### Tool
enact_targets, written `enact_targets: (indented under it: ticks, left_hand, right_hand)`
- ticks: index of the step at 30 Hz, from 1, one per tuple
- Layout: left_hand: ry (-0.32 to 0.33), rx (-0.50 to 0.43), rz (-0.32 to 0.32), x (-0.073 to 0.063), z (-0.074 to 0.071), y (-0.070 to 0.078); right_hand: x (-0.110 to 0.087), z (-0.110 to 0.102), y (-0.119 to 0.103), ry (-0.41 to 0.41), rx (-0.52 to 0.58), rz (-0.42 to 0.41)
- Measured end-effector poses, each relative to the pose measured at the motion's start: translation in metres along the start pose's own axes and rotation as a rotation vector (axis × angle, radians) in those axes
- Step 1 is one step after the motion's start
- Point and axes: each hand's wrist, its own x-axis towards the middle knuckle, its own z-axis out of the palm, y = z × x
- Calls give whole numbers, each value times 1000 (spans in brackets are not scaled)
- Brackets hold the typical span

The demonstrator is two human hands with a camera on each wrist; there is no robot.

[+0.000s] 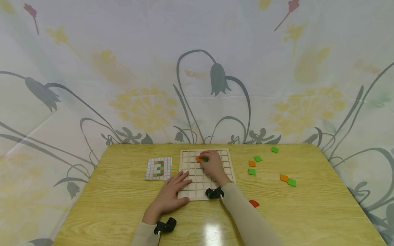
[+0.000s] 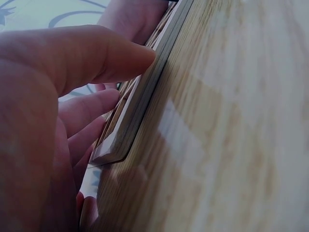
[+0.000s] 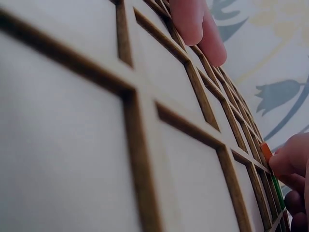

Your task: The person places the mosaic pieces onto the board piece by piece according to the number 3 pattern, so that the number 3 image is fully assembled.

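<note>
Possible numeral on a gridded card [image 1: 158,168]
On the left of the bench [image 1: 307,213], its coloured cells form a blocky shape resembling a 3, too small to confirm; no words can be read elsewhere.

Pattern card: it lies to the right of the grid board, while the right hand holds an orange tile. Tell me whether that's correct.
The side is wrong: the head view shows the pattern card to the left of the grid board, while the right hand holds an orange tile.
</note>
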Motion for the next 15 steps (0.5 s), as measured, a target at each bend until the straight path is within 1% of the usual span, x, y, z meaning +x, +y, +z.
enact_targets:
  ticks: [4,7,11,15]
  left_hand:
    - [10,11,10,0,1,-1]
    - [3,12,5,0,0,0]
    - [-7,-4,-5,0,-1,2]
    - [-1,-13,-2,0,-1,2]
  right_hand:
    - [1,0,1,-4,-23,-8]
    - [1,0,1,-8,-42,-11]
    - [1,1,2,-15,-56,-11]
    - [1,1,2,-19,-60,-8]
